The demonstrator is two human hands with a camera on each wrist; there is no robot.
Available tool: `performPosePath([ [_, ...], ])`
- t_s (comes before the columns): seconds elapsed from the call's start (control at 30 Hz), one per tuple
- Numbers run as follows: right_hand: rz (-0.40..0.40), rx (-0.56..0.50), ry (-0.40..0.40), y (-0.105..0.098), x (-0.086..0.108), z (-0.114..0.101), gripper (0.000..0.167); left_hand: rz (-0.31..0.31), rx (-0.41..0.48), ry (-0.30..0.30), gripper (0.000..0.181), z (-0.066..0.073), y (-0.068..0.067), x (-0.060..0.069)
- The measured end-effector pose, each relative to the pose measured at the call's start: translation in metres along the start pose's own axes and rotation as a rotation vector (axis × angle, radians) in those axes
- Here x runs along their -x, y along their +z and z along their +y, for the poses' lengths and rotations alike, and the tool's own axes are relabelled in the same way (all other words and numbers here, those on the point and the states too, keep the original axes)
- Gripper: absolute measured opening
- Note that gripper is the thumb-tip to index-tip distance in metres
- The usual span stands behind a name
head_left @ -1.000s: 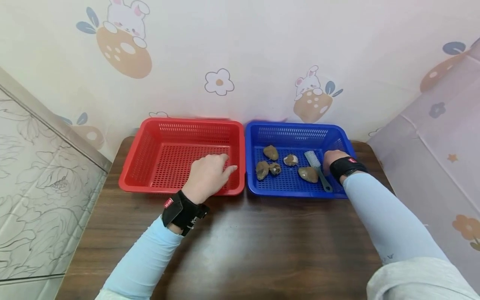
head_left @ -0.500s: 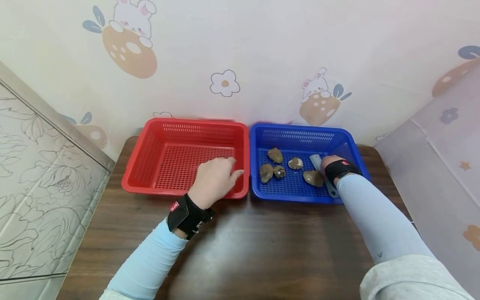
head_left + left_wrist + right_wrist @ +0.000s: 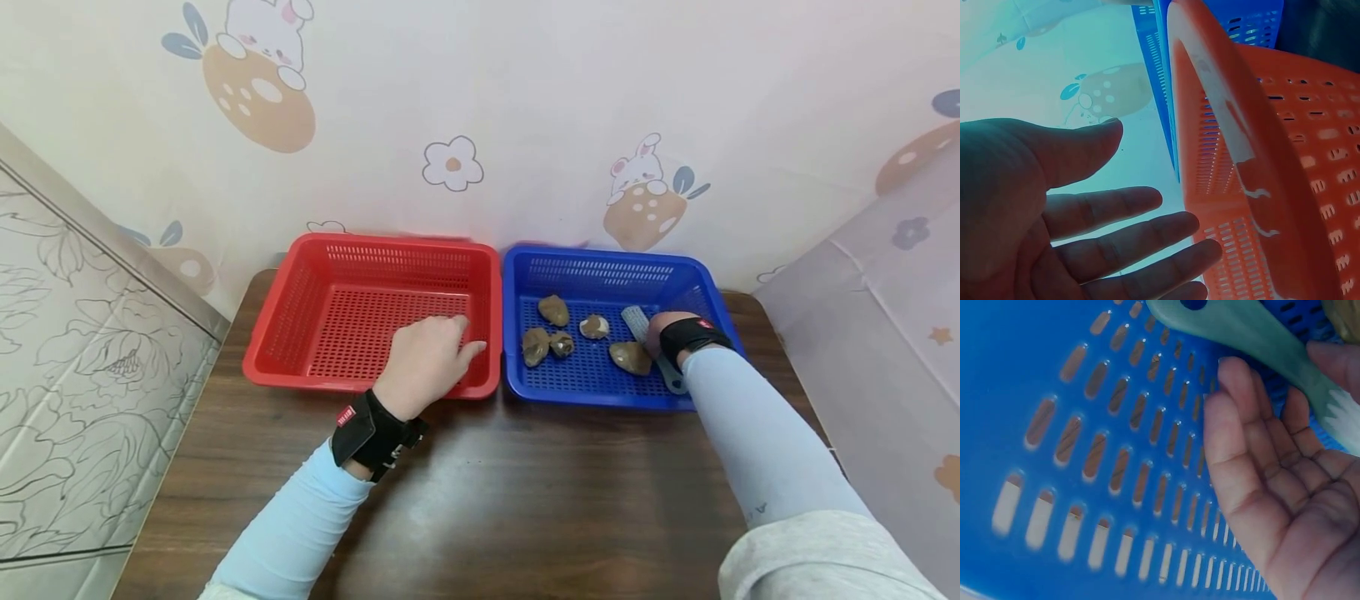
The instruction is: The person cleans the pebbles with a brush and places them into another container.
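Over the front right part of the red basket (image 3: 262,333), my left hand (image 3: 425,364) holds nothing; its fingers are extended in the left wrist view (image 3: 1104,225). Inside the blue basket (image 3: 600,398), my right hand (image 3: 663,332) is at the middle of a grey-green brush (image 3: 672,379). The right wrist view shows thumb and index finger on opposite sides of the green handle (image 3: 1235,325), the other fingers (image 3: 1232,425) curled below it. A brown shell-like piece (image 3: 630,357) lies left of the brush, close to its handle.
More brown pieces lie in the blue basket: one at the back left (image 3: 553,310), two touching at the left (image 3: 536,347), and a brown-and-white one (image 3: 594,326). Both baskets stand side by side on a wooden table (image 3: 480,500) against a patterned wall covering.
My right hand has moved left onto the brush and its thumb and index finger have come round the handle. My left hand stays over the red basket. The head view has shifted slightly.
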State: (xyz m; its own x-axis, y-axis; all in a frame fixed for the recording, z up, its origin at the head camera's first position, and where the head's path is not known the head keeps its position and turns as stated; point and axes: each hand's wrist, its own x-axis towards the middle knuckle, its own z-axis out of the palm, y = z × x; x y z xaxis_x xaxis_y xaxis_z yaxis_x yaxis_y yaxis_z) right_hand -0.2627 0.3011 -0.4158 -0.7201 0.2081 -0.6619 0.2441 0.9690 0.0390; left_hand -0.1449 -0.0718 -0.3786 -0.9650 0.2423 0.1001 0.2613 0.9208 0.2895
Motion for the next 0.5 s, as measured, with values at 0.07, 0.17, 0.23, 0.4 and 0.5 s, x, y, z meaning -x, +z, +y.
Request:
performPosePath([
  [0.07,-0.013,0.012,-0.014,0.002,-0.007,0.004,0.029,-0.001,-0.001,-0.002,0.028,0.000,0.000,0.001],
  [0.17,-0.042,0.031,-0.077,0.004,-0.016,0.009,0.023,-0.002,0.000,0.002,0.027,0.001,-0.001,0.001],
  [0.23,-0.068,-0.039,-0.080,0.004,-0.014,0.010,0.023,-0.004,-0.001,0.009,0.027,0.001,-0.002,0.001],
  [0.4,0.038,-0.074,-0.175,-0.001,-0.002,0.008,0.029,0.010,-0.030,0.035,0.027,0.003,-0.005,-0.001],
  [0.5,0.152,-0.046,-0.246,-0.006,0.009,0.003,0.042,0.023,-0.059,0.060,0.027,0.007,-0.008,-0.005],
])
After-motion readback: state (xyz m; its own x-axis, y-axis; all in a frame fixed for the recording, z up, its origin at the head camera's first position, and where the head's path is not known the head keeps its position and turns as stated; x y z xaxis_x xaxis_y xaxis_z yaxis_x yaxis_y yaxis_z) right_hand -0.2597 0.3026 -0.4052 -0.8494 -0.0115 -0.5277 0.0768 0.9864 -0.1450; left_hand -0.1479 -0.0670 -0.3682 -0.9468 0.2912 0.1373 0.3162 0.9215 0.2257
